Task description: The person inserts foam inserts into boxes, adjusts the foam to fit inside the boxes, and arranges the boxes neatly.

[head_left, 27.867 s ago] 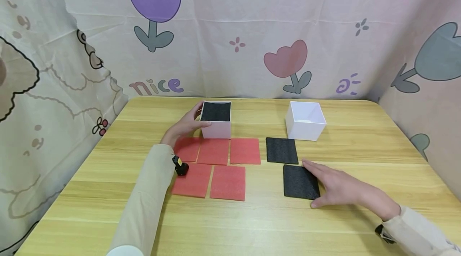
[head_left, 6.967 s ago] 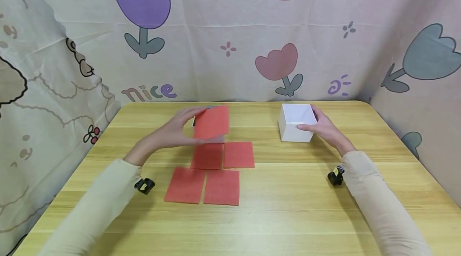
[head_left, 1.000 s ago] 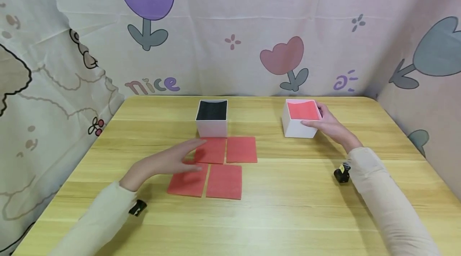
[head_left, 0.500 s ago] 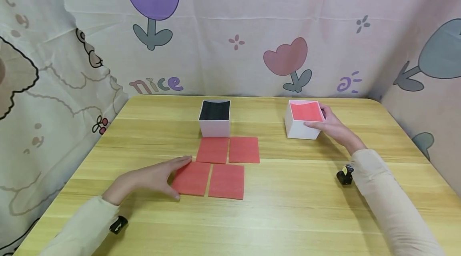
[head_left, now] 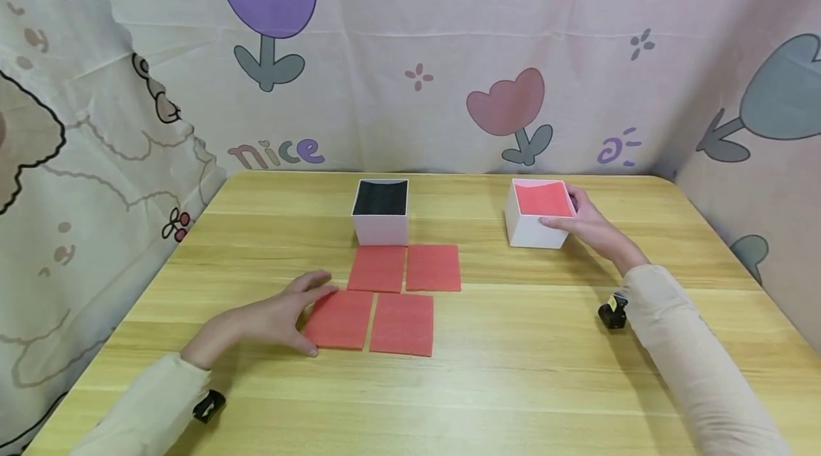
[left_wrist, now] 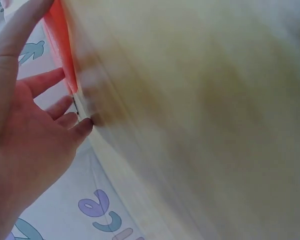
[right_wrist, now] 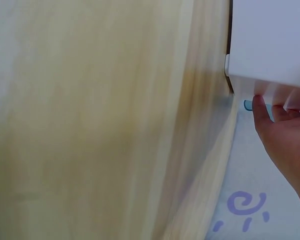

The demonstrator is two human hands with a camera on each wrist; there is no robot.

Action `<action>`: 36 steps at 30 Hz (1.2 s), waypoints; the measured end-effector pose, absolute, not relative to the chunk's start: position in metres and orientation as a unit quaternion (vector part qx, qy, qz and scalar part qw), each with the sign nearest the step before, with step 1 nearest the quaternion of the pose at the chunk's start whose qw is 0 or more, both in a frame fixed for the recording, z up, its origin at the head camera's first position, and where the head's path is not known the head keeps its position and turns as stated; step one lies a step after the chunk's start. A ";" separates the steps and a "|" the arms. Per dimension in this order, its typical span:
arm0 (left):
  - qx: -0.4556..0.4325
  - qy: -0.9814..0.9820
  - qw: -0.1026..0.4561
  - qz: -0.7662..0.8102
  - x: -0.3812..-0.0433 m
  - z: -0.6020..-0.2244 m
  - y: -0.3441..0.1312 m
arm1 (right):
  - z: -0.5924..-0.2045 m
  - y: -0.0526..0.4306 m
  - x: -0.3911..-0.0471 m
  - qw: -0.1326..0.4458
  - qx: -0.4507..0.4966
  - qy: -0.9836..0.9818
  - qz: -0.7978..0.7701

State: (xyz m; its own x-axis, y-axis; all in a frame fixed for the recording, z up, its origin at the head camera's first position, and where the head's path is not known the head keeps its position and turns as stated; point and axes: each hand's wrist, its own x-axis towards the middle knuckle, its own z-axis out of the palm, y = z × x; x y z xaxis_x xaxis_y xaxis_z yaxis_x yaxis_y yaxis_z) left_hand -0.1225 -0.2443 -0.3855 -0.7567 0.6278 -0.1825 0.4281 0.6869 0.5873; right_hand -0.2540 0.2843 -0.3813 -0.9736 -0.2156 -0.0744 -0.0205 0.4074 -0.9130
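Observation:
My left hand [head_left: 272,317] is at the left edge of the front-left red square [head_left: 338,320], a thin felt-like piece lying flat. Its thumb is by the near corner and its fingers by the far one, spread rather than curled. In the left wrist view, the fingers [left_wrist: 52,80] touch or nearly touch the red piece [left_wrist: 60,45]. At the back right, my right hand [head_left: 593,228] holds a white box [head_left: 535,231] by its right side, thumb on the front face. A red square [head_left: 545,199] shows inside that box.
A second white box [head_left: 381,230] at the back left has a black square [head_left: 383,197] inside. Further red squares [head_left: 377,268] [head_left: 433,268] [head_left: 402,325] lie flat on the wooden table [head_left: 513,385]. A printed cloth [head_left: 385,85] hangs behind.
The two black squares and one red square have left the tabletop; red now shows in the right box. Lately my left hand moved down-left to the front-left square. The right hand stays on its box.

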 end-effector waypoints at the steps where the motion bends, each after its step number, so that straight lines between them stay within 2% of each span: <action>1: 0.294 0.899 0.186 0.265 -0.122 -0.386 -0.245 | -0.381 0.284 -0.254 0.091 -0.071 0.834 -0.540; 13: 0.271 0.924 0.137 0.233 -0.109 -0.389 -0.247 | -0.375 0.278 -0.254 0.092 -0.077 0.832 -0.542; 22: 0.260 0.921 0.117 0.265 -0.103 -0.384 -0.250 | -0.375 0.279 -0.253 0.091 -0.075 0.834 -0.539; 36: 0.277 0.921 0.084 0.261 -0.128 -0.358 -0.230 | -0.377 0.281 -0.251 0.088 -0.071 0.832 -0.543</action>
State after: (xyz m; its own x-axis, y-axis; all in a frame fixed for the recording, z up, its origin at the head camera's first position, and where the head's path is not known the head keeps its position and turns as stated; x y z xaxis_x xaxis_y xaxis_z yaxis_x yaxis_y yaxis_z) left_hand -0.1280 -0.2301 -0.3576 -0.8321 0.5545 -0.0106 0.4666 0.7103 0.5270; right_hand -0.2512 0.2814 -0.3774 -0.9744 -0.2137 -0.0697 -0.0222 0.3999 -0.9163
